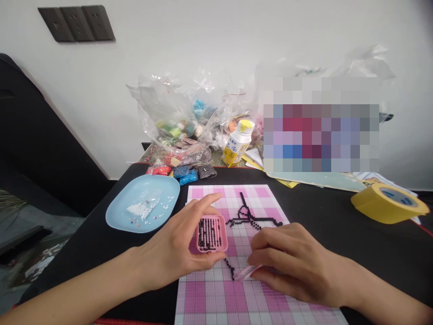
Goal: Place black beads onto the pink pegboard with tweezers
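Note:
My left hand [179,243] is closed around the edges of a small square pink tray [226,234], which holds rows of black beads. My right hand [291,259] grips a pink translucent tool [247,272], its tip low over the board beside a short line of black beads [232,271]. Beneath both hands lies a pink and white checkered pegboard [216,307]. Farther up the board, black beads form a branching outline [249,216], partly hidden by my right hand.
A blue plate [117,212] with white beads stands at left. Behind are bead packets [188,177], clear plastic bags [162,99] and a yellow-white bottle [237,143]. Yellow tape [375,207] lies at right. A blurred patch covers the back right.

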Tool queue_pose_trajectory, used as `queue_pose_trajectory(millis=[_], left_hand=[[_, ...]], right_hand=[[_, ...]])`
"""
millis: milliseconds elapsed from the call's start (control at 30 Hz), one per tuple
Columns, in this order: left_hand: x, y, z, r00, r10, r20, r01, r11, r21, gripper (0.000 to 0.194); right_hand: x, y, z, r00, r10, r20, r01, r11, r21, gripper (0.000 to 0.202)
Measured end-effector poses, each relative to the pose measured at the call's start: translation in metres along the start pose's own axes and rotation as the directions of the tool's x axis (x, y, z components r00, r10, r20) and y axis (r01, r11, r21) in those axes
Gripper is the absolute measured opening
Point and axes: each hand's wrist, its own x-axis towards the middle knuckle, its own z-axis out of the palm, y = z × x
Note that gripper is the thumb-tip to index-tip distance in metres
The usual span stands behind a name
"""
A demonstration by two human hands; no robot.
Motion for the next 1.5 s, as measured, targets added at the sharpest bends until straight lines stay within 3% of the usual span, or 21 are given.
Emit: queue_pose_trajectory(millis=[100, 267, 400, 867, 1233, 1500], left_hand=[[-0.0001, 0.0003, 0.0, 1.0, -0.002, 0.001, 0.002, 1.0, 0.002, 0.086], [0.0, -0.0002, 0.0001, 1.0, 0.011, -0.009, -0.011, 1.0, 0.025, 0.084], [-0.0009, -0.0017, 0.001, 1.0, 0.021, 0.0, -0.021, 1.0, 0.013, 0.086], [-0.0035, -0.0017, 0.0018, 0.994, 0.006, 0.11, 0.007, 0.992, -0.123, 0.095], [-0.0026, -0.0017, 0.0023, 0.993, 0.024, 0.116, -0.008, 0.991, -0.134, 0.096], [-0.004, -0.0006, 0.0038, 0.99, 0.07, 0.12, -0.057, 0.992, -0.11, 0.096]], right_hand=[[0.0007, 0.0003, -0.0005, 0.999, 0.0, -0.044, -0.002, 0.999, -0.045, 0.019], [-0.0008, 0.0039, 0.0015, 0.972, 0.067, -0.225, -0.107, 0.98, -0.168, 0.01], [-0.0015, 0.0054, 0.0024, 0.96, 0.091, -0.263, -0.143, 0.972, -0.185, 0.01], [0.0014, 0.0054, 0.0052, 0.98, 0.075, -0.182, -0.106, 0.98, -0.168, 0.022], [0.0012, 0.0076, 0.007, 0.987, 0.079, -0.141, -0.098, 0.985, -0.14, 0.023], [-0.0017, 0.0081, 0.0071, 0.993, 0.067, -0.102, -0.089, 0.969, -0.232, 0.024]])
